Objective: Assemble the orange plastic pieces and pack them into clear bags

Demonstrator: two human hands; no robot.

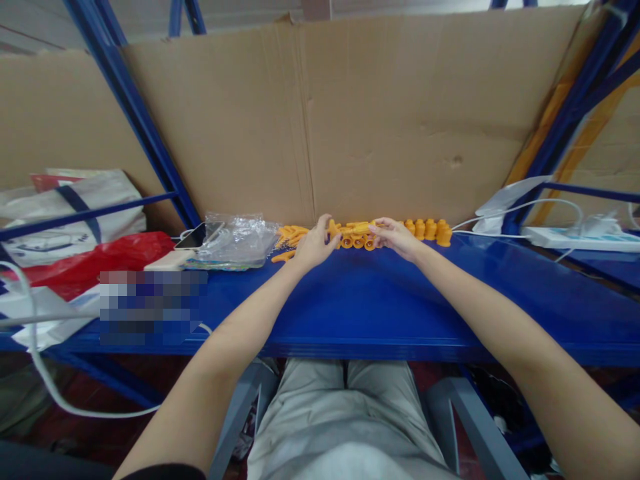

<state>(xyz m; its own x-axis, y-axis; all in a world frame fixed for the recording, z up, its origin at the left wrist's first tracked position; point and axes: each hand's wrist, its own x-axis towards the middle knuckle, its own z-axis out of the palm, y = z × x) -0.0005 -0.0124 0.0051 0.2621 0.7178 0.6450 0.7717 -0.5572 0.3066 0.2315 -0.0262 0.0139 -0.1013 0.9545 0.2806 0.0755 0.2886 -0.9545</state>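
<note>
My left hand [318, 245] is at the back of the blue table, its thumb and fingers closed around a small orange plastic piece [333, 230]. To the right, my right hand [395, 238] pinches the end of another orange plastic part [364, 228]; its exact shape is too small to make out. Between the hands, round hollow orange pieces [357, 243] lie with their openings facing me. Several knobbed orange pieces [430, 230] stand in a row beyond my right hand. Left of my left hand lies a pile of thin orange parts [291, 236].
Clear plastic bags [237, 243] and a phone [199, 235] lie left of the orange parts. A red bag [110, 260] is farther left. Cardboard [380, 120] walls off the back between blue posts. A white power strip [580, 239] with cables is at right.
</note>
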